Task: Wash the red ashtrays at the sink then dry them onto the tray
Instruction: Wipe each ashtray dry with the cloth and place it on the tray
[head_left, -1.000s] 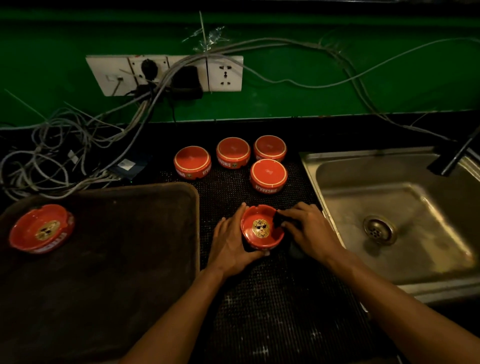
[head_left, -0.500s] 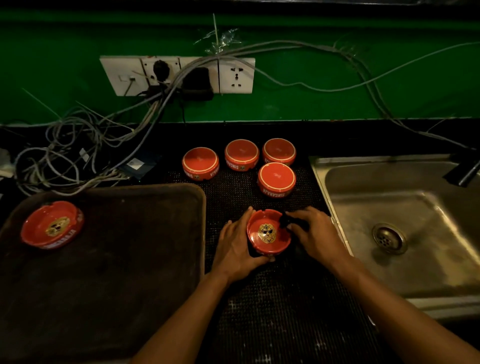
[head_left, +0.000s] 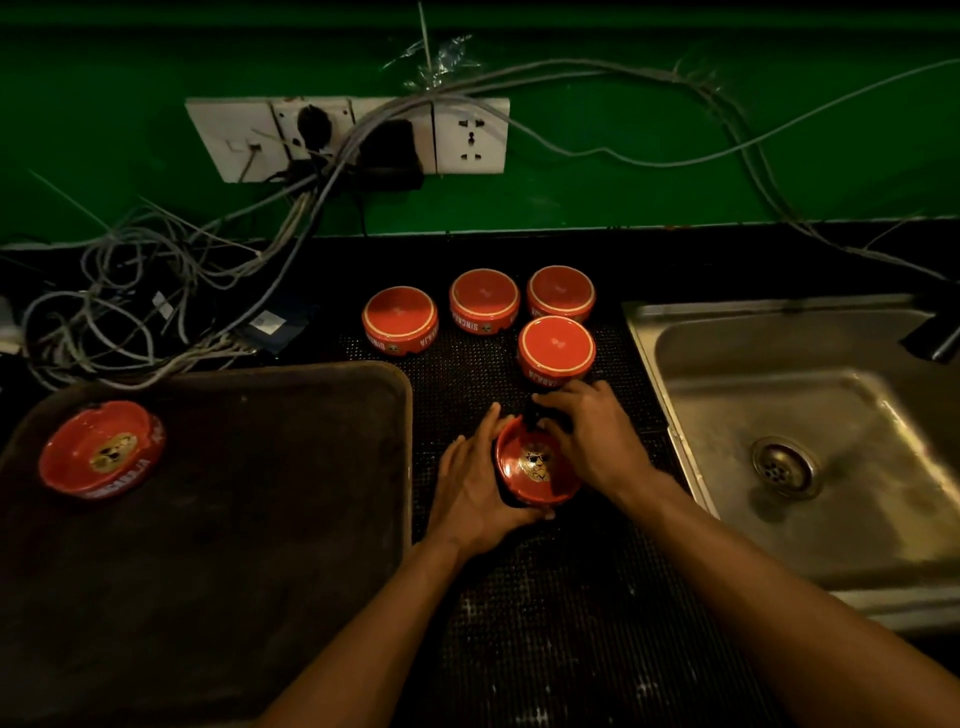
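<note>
Your right hand (head_left: 592, 436) has moved its dark cloth (head_left: 535, 415) onto the ashtray (head_left: 535, 467) your left hand (head_left: 478, 483) grips, four upturned ashtrays (head_left: 556, 349) just behind.

Not much to report on the person really, you only get two arms coming up into the shot from around 6 o'clock. Both forearms are bare the whole way to the bottom edge, so no sleeve shows anywhere. The left hand (head_left: 475, 496) has no ring, watch or band that I can make out, and the wrist looks plain too. Same deal with the right hand (head_left: 597, 441): bare knuckles, bare wrist, no glove. The light is really dim and greenish, so small stuff like nails or marks on the arms is too dark to tell.
</note>
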